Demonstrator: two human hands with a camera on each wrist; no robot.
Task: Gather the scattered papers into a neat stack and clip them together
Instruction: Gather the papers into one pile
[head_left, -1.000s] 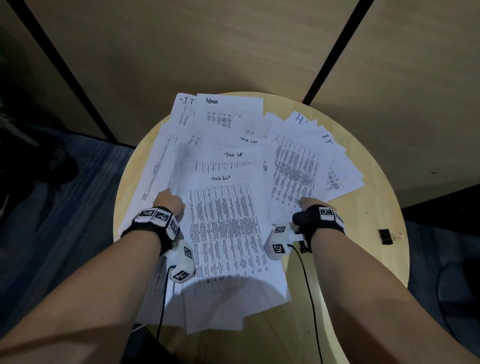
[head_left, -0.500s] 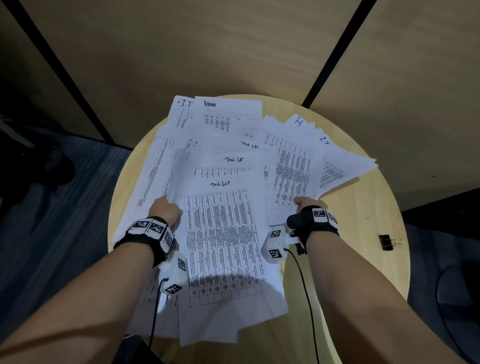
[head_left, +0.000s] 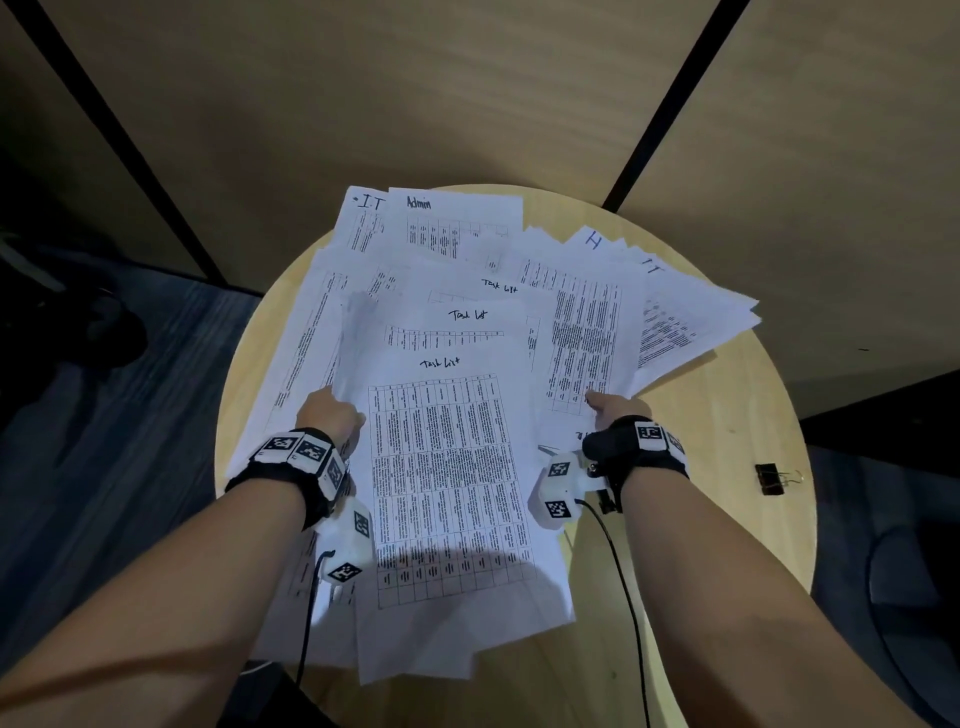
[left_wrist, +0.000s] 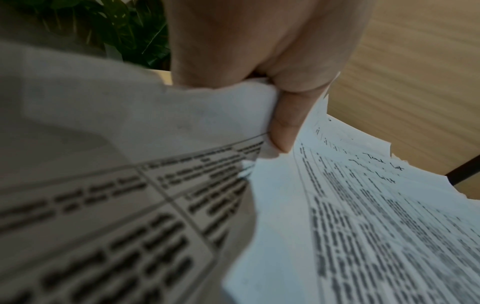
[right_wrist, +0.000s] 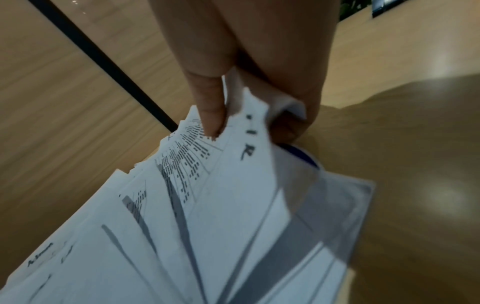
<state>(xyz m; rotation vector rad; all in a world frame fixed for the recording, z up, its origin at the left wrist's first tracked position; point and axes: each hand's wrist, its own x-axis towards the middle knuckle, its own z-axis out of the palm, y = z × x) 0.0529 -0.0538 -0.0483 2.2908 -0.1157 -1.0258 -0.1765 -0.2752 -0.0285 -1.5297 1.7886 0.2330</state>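
Several white printed papers (head_left: 447, 467) lie fanned and overlapping across a round wooden table (head_left: 727, 467). My left hand (head_left: 330, 415) grips the left side of the pile, and in the left wrist view its thumb (left_wrist: 283, 127) pinches a bundle of papers (left_wrist: 130, 144). My right hand (head_left: 615, 408) grips the right side, where the right wrist view shows its thumb (right_wrist: 211, 107) pinching the lifted sheets (right_wrist: 207, 205). A black binder clip (head_left: 771, 478) sits alone on the table near the right edge.
Wooden wall panels (head_left: 467, 93) with black seams stand directly behind the table. Dark floor (head_left: 104, 441) surrounds the table left and right. Cables (head_left: 618, 571) run from both wrist cameras back toward me. A leafy plant (left_wrist: 124, 30) shows in the left wrist view.
Both hands have taken hold of the pile's sides and drawn them slightly inward. The right-hand sheets have lifted off the table and fanned up.
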